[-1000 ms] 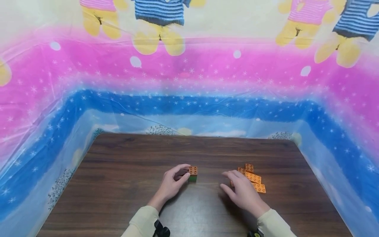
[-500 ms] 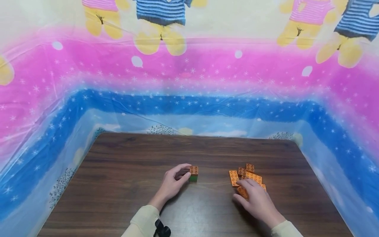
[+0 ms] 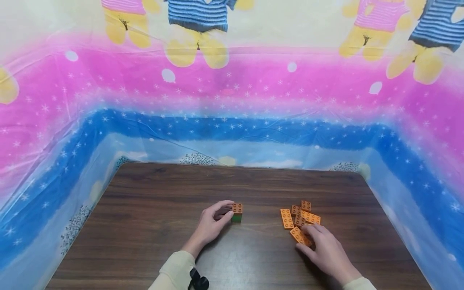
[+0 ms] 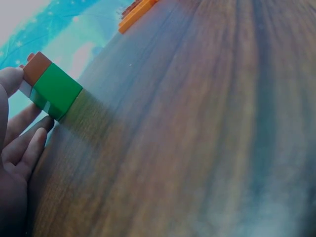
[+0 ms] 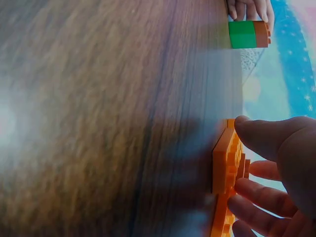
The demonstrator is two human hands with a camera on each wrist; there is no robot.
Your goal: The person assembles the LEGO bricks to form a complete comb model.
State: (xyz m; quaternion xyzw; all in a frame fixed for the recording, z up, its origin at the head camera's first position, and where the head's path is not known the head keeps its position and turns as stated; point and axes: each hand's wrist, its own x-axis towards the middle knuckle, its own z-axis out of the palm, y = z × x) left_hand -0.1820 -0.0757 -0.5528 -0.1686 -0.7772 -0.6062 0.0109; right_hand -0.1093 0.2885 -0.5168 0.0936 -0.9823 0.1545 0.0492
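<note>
Orange brick (image 3: 298, 234) closest to the action is sitting right of centre in the lower half of the frame, at the near left edge of the loose bunch, and the right hand (image 3: 328, 250) is basically at it. Its long axis slants from upper left down to lower right, so the lower right end tucks in by the fingertips. Thumb's on the near side, forefinger on the far side, fingers loosely spread with a gap; can't tell if they're actually touching it. So imo any grab hinges on that slant: squeezing across the short width looks easier than end to end. Left hand (image 3: 209, 224) is way further off, near the middle of the frame, thumb and fingers pinching the green-and-brown stack (image 3: 237, 217), which stands upright on the table (image 3: 163, 189). Right hand's clearly the nearer one. Watch the brown brick (image 3: 299, 221) just above, probably easy to bump.
</note>
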